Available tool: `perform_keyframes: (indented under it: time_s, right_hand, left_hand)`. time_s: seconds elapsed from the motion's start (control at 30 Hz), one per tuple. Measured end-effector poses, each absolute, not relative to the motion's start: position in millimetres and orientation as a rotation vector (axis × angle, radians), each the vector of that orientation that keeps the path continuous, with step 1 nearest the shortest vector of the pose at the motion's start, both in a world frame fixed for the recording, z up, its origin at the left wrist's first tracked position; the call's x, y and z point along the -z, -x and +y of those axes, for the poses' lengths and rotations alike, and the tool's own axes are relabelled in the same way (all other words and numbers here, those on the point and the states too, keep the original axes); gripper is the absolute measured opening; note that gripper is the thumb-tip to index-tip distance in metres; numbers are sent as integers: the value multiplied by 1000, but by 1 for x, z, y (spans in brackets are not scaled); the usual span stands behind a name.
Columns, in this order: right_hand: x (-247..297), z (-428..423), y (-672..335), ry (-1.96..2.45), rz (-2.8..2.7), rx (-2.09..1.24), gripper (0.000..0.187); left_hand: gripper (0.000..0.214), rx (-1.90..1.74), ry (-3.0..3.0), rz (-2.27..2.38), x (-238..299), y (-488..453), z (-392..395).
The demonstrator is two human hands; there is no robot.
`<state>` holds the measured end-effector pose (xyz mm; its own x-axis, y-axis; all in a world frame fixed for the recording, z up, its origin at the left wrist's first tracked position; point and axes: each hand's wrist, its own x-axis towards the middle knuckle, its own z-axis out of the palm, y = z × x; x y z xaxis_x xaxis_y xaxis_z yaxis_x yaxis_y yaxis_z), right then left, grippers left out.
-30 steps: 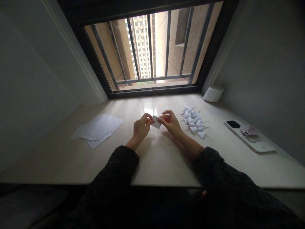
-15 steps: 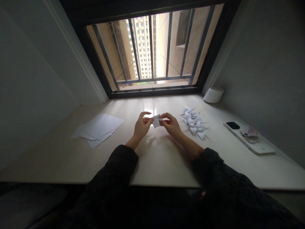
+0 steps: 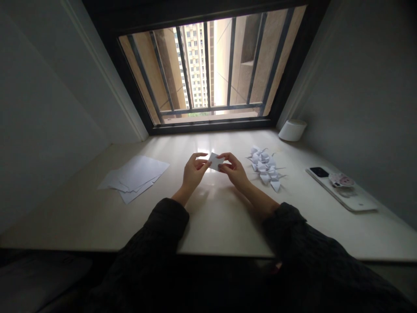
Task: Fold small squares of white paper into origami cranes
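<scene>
A small folded piece of white paper [image 3: 215, 161] is held up between my two hands, above the middle of the pale counter. My left hand [image 3: 194, 170] pinches its left side between thumb and fingers, with the index finger raised a little. On the opposite side, my right hand [image 3: 234, 168] grips the paper between thumb and fingertips. Several folded paper cranes [image 3: 264, 164] sit in a cluster just right of my right hand. To the left lies a loose stack of white paper sheets [image 3: 140, 174].
The pale counter [image 3: 224, 226] runs up to a barred window [image 3: 208, 69]. At the right lies a white phone [image 3: 348, 195] with a round decorated grip on its back. A white cylindrical object [image 3: 292, 130] rests in the back right corner by the wall.
The paper between my hands now shows a flat diamond-like face, where earlier its outline was uneven with a flap hanging lower. Both hands stay in nearly the same place.
</scene>
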<state>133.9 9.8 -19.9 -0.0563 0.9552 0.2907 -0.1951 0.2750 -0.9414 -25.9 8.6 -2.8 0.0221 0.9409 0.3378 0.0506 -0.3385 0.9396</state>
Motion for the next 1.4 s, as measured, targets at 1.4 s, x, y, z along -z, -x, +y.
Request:
perform_keyframes:
  time_s: [1.4]
  right_hand:
    - [16, 10, -136, 905, -1366, -1074, 26]
  left_hand:
    - [21, -1429, -1736, 1114, 9, 30, 13]
